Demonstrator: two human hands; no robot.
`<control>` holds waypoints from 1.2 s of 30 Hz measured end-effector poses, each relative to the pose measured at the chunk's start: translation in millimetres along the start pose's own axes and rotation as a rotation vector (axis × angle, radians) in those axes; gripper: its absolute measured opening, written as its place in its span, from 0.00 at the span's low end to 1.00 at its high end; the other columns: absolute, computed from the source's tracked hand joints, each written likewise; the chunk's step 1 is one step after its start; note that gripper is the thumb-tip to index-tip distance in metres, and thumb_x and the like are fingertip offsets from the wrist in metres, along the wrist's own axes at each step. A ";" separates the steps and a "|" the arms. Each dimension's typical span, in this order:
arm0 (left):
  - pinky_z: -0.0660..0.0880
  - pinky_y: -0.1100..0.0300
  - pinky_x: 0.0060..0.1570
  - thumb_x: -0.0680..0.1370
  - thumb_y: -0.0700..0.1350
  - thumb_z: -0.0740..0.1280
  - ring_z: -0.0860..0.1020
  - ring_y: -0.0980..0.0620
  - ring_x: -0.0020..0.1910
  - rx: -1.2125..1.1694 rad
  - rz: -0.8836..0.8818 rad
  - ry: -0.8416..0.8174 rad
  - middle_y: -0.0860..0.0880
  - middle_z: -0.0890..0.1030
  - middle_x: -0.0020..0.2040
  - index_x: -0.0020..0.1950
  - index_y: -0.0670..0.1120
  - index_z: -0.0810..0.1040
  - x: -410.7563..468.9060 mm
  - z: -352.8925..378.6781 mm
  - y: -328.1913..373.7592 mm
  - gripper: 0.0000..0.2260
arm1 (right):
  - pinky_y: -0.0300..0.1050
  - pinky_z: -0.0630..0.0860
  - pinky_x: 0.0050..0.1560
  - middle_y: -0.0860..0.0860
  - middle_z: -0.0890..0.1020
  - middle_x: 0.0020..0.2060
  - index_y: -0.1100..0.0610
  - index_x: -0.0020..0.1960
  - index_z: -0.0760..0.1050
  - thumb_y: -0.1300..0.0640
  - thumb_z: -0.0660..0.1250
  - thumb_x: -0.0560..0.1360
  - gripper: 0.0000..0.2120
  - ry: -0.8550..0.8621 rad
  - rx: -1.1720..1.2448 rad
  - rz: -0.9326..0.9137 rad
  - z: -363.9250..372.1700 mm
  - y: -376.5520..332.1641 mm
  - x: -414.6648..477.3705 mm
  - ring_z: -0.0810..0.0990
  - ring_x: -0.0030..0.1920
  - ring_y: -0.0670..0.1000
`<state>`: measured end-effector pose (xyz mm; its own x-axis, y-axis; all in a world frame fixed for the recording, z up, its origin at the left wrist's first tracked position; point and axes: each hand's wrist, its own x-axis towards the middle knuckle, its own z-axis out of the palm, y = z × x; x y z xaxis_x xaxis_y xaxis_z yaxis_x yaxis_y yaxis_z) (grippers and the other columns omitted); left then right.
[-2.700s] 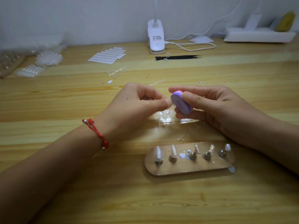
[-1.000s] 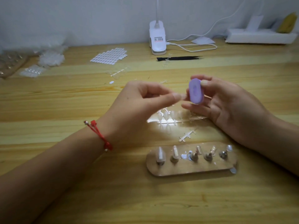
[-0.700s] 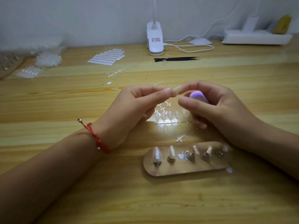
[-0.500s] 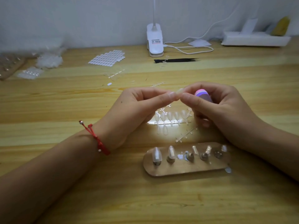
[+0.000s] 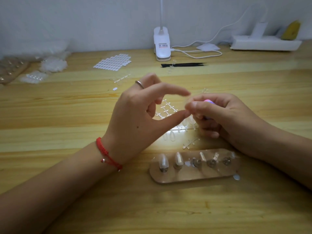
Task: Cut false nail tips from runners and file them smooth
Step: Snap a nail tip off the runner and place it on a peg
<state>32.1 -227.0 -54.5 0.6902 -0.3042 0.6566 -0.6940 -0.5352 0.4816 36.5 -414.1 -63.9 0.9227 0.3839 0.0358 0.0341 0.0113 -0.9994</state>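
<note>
My left hand has let go, fingers spread; at three o'clock my right hand grips the file and (seemingly) pinches the nail tip, so filing looks finished.

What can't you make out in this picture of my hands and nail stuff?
Head view:
Nail tip: clear and blurred, edge finish unreadable.
Purple file: mostly hidden inside the right hand.
Lamp: top cut off by the upper edge.
Pile at far left: too blurred to identify.
</note>
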 end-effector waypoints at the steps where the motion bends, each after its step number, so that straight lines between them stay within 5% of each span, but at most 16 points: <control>1: 0.60 0.71 0.32 0.71 0.49 0.75 0.64 0.56 0.27 -0.002 -0.003 0.009 0.52 0.67 0.38 0.52 0.48 0.82 0.3 -0.2 -0.8 0.12 | 0.35 0.63 0.22 0.56 0.63 0.31 0.52 0.37 0.82 0.53 0.69 0.70 0.06 -0.005 0.001 0.001 -0.1 -0.1 0.1 0.62 0.26 0.45; 9: 0.61 0.69 0.31 0.69 0.49 0.76 0.63 0.55 0.28 -0.107 -0.093 -0.041 0.51 0.68 0.36 0.50 0.48 0.83 7.6 -12.6 8.8 0.12 | 0.34 0.61 0.20 0.48 0.71 0.30 0.52 0.41 0.80 0.56 0.69 0.69 0.02 -0.018 0.205 0.073 -2.0 -2.0 4.0 0.62 0.24 0.44; 16: 0.63 0.64 0.27 0.66 0.53 0.75 0.63 0.53 0.29 -0.247 -0.196 -0.093 0.56 0.68 0.35 0.49 0.53 0.82 14.9 -32.4 26.9 0.13 | 0.36 0.57 0.25 0.47 0.71 0.30 0.55 0.48 0.74 0.53 0.66 0.67 0.11 0.060 0.290 0.153 -7.1 -7.2 4.7 0.60 0.27 0.44; 20: 0.64 0.70 0.30 0.63 0.53 0.76 0.68 0.58 0.31 -0.290 -0.289 -0.137 0.56 0.71 0.39 0.44 0.53 0.84 -13.3 -14.2 36.1 0.12 | 0.37 0.57 0.26 0.47 0.71 0.30 0.55 0.47 0.74 0.53 0.66 0.67 0.10 0.071 0.274 0.155 -7.1 -7.3 3.4 0.60 0.26 0.44; 23: 0.68 0.71 0.37 0.62 0.55 0.79 0.75 0.59 0.44 -0.227 -0.294 -0.209 0.53 0.74 0.51 0.42 0.55 0.83 -26.1 -4.5 39.3 0.13 | 0.36 0.58 0.24 0.48 0.71 0.30 0.55 0.47 0.74 0.54 0.66 0.67 0.10 0.074 0.278 0.164 -7.8 -7.0 3.9 0.60 0.26 0.44; 27: 0.69 0.70 0.51 0.64 0.54 0.76 0.74 0.59 0.58 -0.220 -0.261 -0.251 0.54 0.75 0.54 0.42 0.54 0.82 -31.3 -2.5 42.7 0.10 | 0.35 0.59 0.23 0.48 0.71 0.29 0.55 0.45 0.74 0.53 0.66 0.68 0.08 0.074 0.282 0.167 -7.9 -7.2 5.0 0.60 0.25 0.44; 32: 0.74 0.58 0.52 0.64 0.52 0.76 0.73 0.56 0.61 -0.223 -0.272 -0.277 0.59 0.75 0.54 0.40 0.55 0.80 -34.4 0.1 43.2 0.09 | 0.34 0.61 0.21 0.49 0.71 0.28 0.55 0.39 0.72 0.46 0.62 0.72 0.12 0.068 0.352 0.189 -9.0 -4.8 8.3 0.61 0.23 0.44; 36: 0.68 0.64 0.57 0.64 0.52 0.76 0.73 0.55 0.60 -0.181 -0.251 -0.282 0.59 0.76 0.53 0.39 0.56 0.78 -32.3 1.8 42.9 0.09 | 0.34 0.62 0.20 0.50 0.71 0.28 0.56 0.37 0.74 0.45 0.60 0.73 0.15 0.054 0.395 0.192 -10.3 -3.2 9.8 0.62 0.23 0.44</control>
<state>-19.6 -241.6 -56.1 0.8542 -0.3989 0.3335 -0.5045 -0.4809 0.7171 49.4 -419.9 -60.3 0.9173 0.3643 -0.1608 -0.2792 0.3003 -0.9121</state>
